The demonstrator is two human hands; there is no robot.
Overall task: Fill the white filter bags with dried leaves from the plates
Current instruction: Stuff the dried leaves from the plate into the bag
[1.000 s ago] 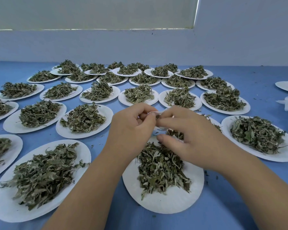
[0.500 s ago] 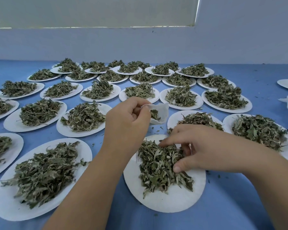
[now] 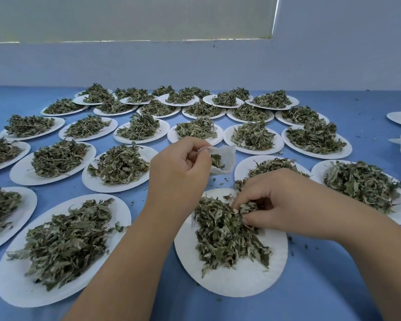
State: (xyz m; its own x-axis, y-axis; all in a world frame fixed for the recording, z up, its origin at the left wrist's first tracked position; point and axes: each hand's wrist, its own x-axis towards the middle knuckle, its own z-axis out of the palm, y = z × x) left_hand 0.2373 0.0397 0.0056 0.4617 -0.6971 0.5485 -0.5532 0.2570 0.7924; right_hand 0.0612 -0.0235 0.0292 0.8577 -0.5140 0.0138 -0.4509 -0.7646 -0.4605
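- Head view: left hand (image 3: 178, 172) raised, thumb and curled fingers pinching rim of small white paper filter bag (image 3: 228, 156), seemingly part-filled.
- On nearest round white paper plate (image 3: 241, 281), right hand (image 3: 287, 205), fingertips (image 3: 245, 220) closed on a pinch of dried green leaves (image 3: 222, 239).
- Bag up-left of those fingertips, apart.

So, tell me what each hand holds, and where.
Left hand pinches the filter bag at its left edge; right hand pinches a clump of dried leaves.
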